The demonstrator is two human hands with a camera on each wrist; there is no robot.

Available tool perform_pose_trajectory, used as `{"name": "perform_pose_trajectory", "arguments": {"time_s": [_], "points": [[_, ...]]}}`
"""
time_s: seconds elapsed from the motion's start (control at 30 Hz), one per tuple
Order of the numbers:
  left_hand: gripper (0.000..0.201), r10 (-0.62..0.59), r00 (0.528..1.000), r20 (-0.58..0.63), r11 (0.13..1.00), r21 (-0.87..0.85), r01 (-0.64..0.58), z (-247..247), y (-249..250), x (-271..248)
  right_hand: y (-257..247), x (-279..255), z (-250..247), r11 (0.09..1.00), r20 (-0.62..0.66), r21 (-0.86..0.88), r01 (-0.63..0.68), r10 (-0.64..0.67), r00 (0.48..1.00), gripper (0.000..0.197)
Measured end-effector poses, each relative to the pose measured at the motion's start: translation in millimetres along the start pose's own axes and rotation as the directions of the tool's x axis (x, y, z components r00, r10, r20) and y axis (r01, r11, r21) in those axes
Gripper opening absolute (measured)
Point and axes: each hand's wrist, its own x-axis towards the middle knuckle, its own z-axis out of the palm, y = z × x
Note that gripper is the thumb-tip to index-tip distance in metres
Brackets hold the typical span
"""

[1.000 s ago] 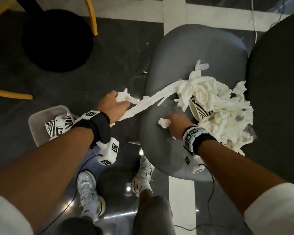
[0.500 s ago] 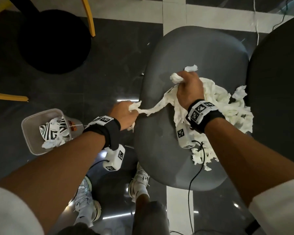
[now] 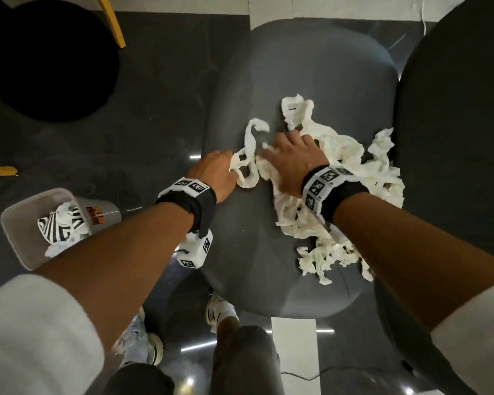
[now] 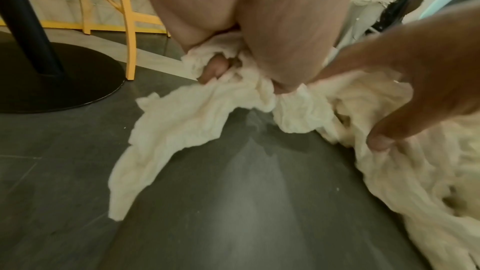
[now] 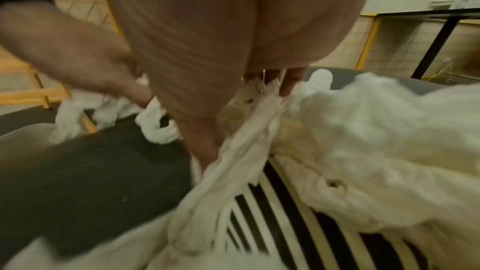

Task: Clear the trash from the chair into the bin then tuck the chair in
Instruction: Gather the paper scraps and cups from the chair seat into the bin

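Observation:
A heap of white tissue paper [image 3: 354, 172] lies on the right half of the grey chair seat [image 3: 297, 67]. My left hand [image 3: 217, 172] is at the seat's left edge and grips a twisted strand of the tissue [image 4: 197, 114] with curled fingers [image 4: 215, 69]. My right hand [image 3: 291, 158] lies on the heap's left end with its fingers spread and pressing down. In the right wrist view a black-and-white striped cup [image 5: 272, 213] shows under the tissue. The bin [image 3: 15, 223] stands on the floor at lower left and holds a striped cup [image 3: 60, 229] and tissue.
A black round table base [image 3: 40, 58] and yellow chair legs [image 3: 111, 21] stand at the upper left. A large dark rounded surface [image 3: 454, 138] borders the chair on the right. My shoes [image 3: 143, 343] are below the seat's front edge. The floor is dark tile.
My right hand let go of the bunch it held at the top of the heap, moved down-left toward my left hand and now lies spread. My left hand kept its strand.

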Motion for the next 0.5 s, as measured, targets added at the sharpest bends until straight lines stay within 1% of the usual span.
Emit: {"name": "perform_pose_trajectory", "arguments": {"time_s": [0.03,0.07,0.1,0.13,0.2,0.27,0.3,0.33,0.37,0.43,0.5], "points": [[0.021,-0.013,1.0,-0.007,1.0,-0.024,0.013,-6,0,-1,-1,0,3,0.998,-0.026,-0.066,0.003,-0.005,1.0,0.054],[0.02,-0.035,0.999,-0.023,0.998,-0.047,0.034,-12,-1,-3,-1,-1,3,0.997,-0.061,-0.081,0.001,-0.006,0.998,0.044],[0.019,-0.056,0.997,-0.047,0.997,-0.061,0.053,-17,-2,-5,-1,-3,2,0.999,-0.088,-0.049,-0.011,0.006,0.996,0.039],[0.017,-0.076,0.995,-0.067,0.995,-0.068,0.071,-22,-4,-8,-1,-4,-2,1.0,-0.112,0.012,-0.025,0.026,0.993,0.037],[0.013,-0.109,0.992,-0.069,0.99,-0.102,0.102,-29,-10,-15,0,-6,-12,0.991,-0.152,0.124,-0.052,0.071,0.986,0.035],[0.013,-0.122,0.991,-0.062,0.984,-0.137,0.113,-33,-17,-23,-1,-7,-21,0.978,-0.198,0.188,-0.089,0.126,0.972,0.035],[0.015,-0.128,0.99,-0.059,0.98,-0.16,0.117,-34,-20,-27,-4,-8,-25,0.964,-0.234,0.248,-0.099,0.158,0.959,0.034],[0.017,-0.134,0.99,-0.052,0.974,-0.193,0.122,-35,-23,-32,-7,-9,-30,0.935,-0.272,0.342,-0.098,0.199,0.942,0.031],[0.019,-0.139,0.99,-0.039,0.964,-0.233,0.126,-36,-27,-37,-10,-9,-35,0.886,-0.3,0.454,-0.097,0.254,0.92,0.028],[0.021,-0.155,0.988,-0.007,0.931,-0.336,0.144,-36,-32,-48,-20,-9,-46,0.772,-0.289,0.626,-0.108,0.359,0.887,0.024],[0.024,-0.156,0.987,0.024,0.87,-0.469,0.149,-36,-36,-59,-36,-11,-58,0.687,-0.277,0.721,-0.087,0.402,0.873,0.027]]}}
